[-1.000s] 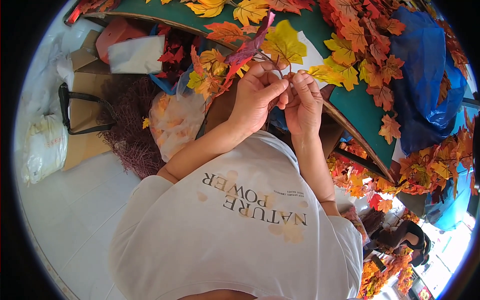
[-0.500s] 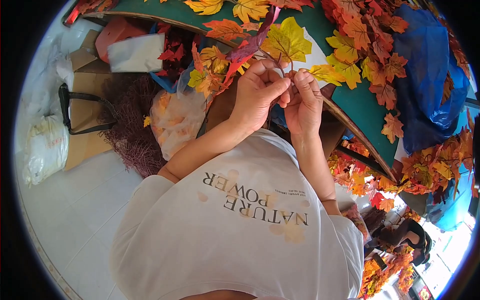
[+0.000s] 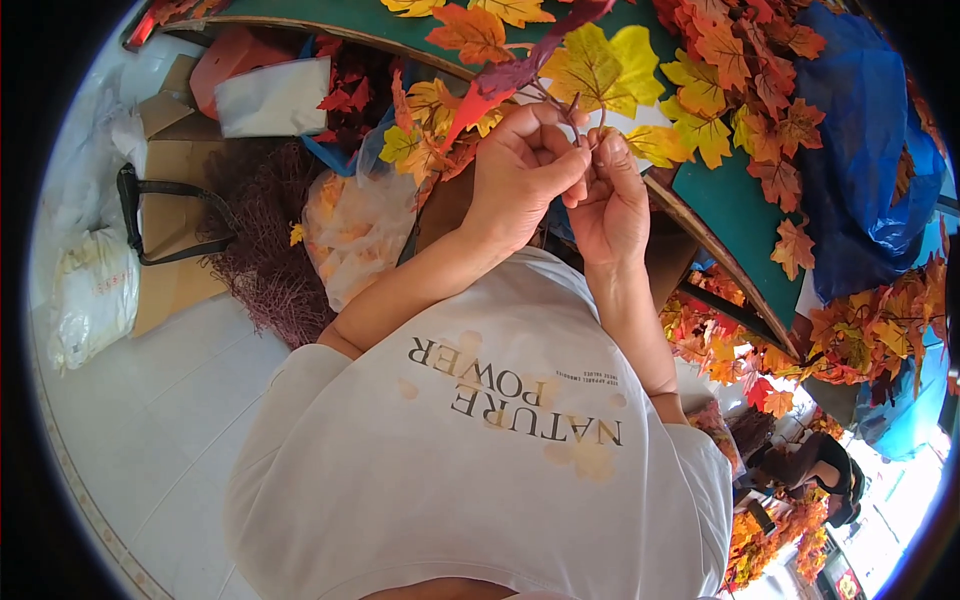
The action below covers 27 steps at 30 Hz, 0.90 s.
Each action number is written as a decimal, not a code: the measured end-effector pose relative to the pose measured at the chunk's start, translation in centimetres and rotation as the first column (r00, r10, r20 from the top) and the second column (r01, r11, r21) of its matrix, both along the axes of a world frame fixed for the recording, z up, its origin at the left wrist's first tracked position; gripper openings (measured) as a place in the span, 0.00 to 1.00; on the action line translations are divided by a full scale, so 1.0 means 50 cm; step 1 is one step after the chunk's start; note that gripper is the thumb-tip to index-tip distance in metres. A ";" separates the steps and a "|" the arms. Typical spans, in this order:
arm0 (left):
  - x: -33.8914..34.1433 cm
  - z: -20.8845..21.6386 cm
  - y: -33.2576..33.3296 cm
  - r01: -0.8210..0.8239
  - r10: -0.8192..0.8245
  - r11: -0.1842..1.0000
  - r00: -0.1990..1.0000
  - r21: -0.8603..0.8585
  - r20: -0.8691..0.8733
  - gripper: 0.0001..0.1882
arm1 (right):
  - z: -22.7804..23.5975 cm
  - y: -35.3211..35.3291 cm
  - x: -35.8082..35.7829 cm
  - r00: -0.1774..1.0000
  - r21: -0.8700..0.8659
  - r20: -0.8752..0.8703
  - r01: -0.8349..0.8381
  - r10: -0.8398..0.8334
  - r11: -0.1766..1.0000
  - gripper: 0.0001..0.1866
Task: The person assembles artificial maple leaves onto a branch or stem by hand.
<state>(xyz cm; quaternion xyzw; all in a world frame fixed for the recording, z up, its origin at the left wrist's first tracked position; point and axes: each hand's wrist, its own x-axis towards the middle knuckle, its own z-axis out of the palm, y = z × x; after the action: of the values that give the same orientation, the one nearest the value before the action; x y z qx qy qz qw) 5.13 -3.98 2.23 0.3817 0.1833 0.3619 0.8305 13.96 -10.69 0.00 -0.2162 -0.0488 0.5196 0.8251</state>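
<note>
In front of my chest, both hands are close together at the near edge of a green-topped table (image 3: 725, 215). My left hand (image 3: 520, 180) is closed around the brown stem of an artificial maple leaf branch; its fingers partly hide the stem. A yellow maple leaf (image 3: 610, 72), an orange leaf (image 3: 470, 34) and a dark purple and red leaf (image 3: 505, 82) spread out above that hand. My right hand (image 3: 613, 195) pinches a thin leaf stem (image 3: 603, 118) between thumb and forefinger, almost touching my left fingertips.
Red and orange leaf branches (image 3: 745, 80) lie on the table beside a blue plastic bag (image 3: 855, 160). To the left are a clear bag of leaves (image 3: 355, 235), a bundle of purple-brown twigs (image 3: 265, 240), a cardboard box (image 3: 180, 200) and a white plastic sack (image 3: 95, 295).
The yellow leaf has shifted slightly right and turned, showing a broader spread. The purple and red leaf has moved up and right. Both hands keep their grip.
</note>
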 end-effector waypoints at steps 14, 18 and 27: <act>-0.003 -0.013 0.005 -0.024 0.024 1.000 1.000 -0.005 0.013 0.12 | 0.015 0.006 -0.020 0.982 -0.148 0.162 0.118 -0.094 0.982 0.07; -0.002 -0.008 0.002 -0.057 0.057 0.998 0.998 -0.012 -0.011 0.13 | 0.019 0.009 -0.026 0.967 -0.158 0.219 0.164 -0.127 0.974 0.06; -0.010 -0.019 0.026 -0.012 0.012 1.000 0.997 0.005 0.076 0.08 | 0.013 0.025 -0.028 0.904 -0.048 0.381 0.231 -0.196 0.972 0.01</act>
<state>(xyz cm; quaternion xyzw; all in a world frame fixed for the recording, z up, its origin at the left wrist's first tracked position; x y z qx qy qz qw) 4.63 -2.68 1.28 0.3689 0.1531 0.3816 0.8336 12.57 -9.46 0.66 -0.3527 -0.1570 0.3772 0.8419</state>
